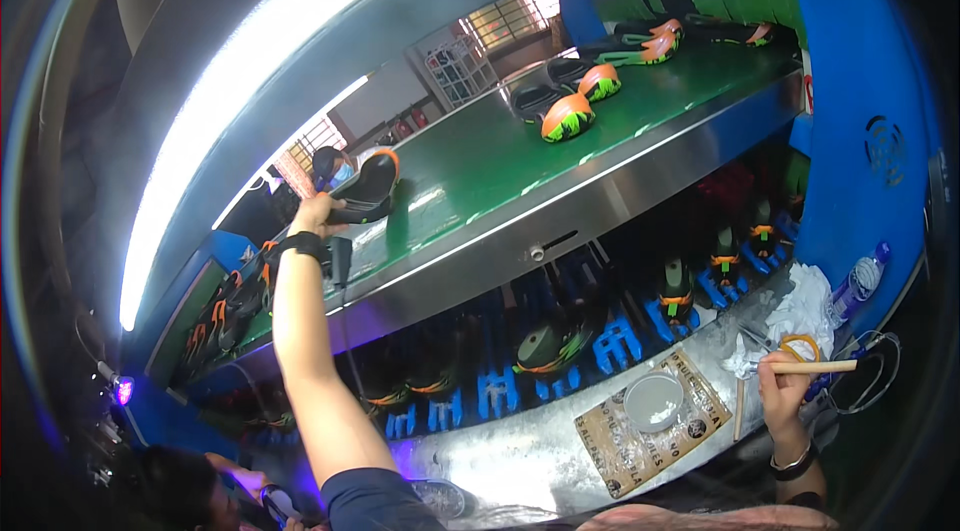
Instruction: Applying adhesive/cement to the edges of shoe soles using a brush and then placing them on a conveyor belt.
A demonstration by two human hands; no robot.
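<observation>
My left hand (318, 214) reaches up and away over the green conveyor belt (450, 201). Its fingers are closed on one end of a black shoe (372, 189) with an orange edge. At the lower right, my right hand (785, 389) grips a pale wooden stick (825, 367), perhaps a brush handle; its tip is too small to make out. Left of that hand, a grey bowl (654, 402) with white bits inside stands on a printed cardboard sheet (610, 461). A second thin stick (739, 409) lies beside the sheet.
Black shoes with orange and green toes (567, 118) sit farther along the belt. Below its metal edge, more shoes (676, 291) stand by blue holders (618, 345). White crumpled paper (800, 306) and a plastic bottle (860, 281) are at right. Other people are at left.
</observation>
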